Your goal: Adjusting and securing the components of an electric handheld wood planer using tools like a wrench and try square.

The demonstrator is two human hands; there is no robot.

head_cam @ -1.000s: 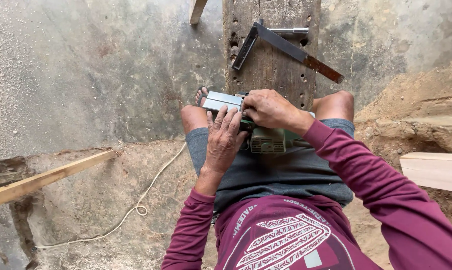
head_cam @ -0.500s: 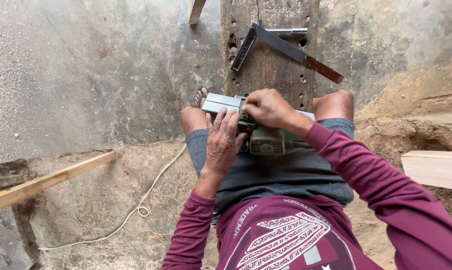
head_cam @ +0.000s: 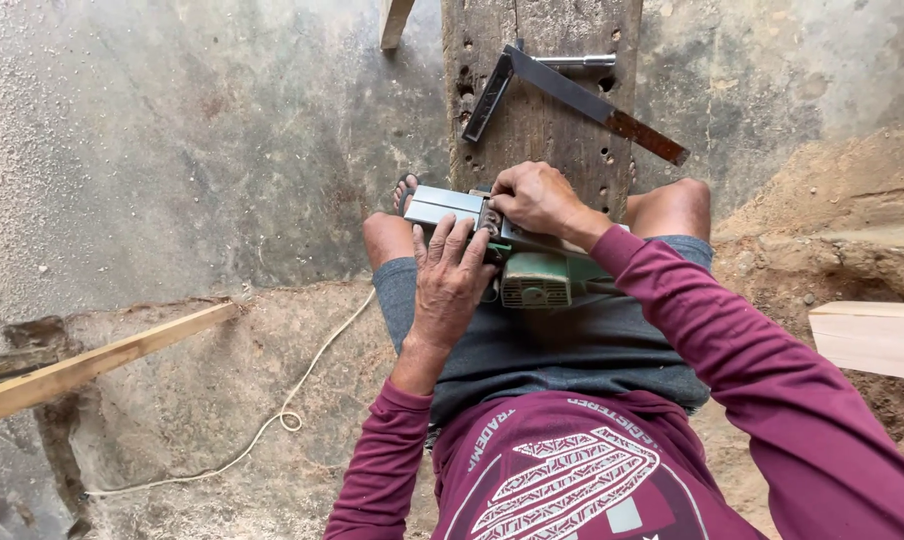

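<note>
Head view, looking straight down. A person in a maroon long-sleeved shirt and grey shorts sits astride a worn wooden bench [head_cam: 542, 120], with an electric hand planer [head_cam: 517, 255] lying upside down across the lap, just at the near end of the bench. Its green body rests on the shorts and its flat silver base plate faces up.

The left hand [head_cam: 450, 275] lies flat on the planer, fingers spread and pressing down on the base plate rather than wrapped around anything. The right hand [head_cam: 537, 197] is curled over the middle of the tool, fingertips pinched close at the blade area; whether they hold a small part or tool there cannot be told.

Farther along the bench lies a metal carpenter's square [head_cam: 582, 95], untouched and well apart from both hands. A pale cord [head_cam: 272, 425] trails over the dusty concrete floor to the left, near a wooden strip [head_cam: 102, 360]. A light board end [head_cam: 872, 340] shows at the right edge.

As a judgement, work on the planer's blade area is in progress; no wood is being planed.
</note>
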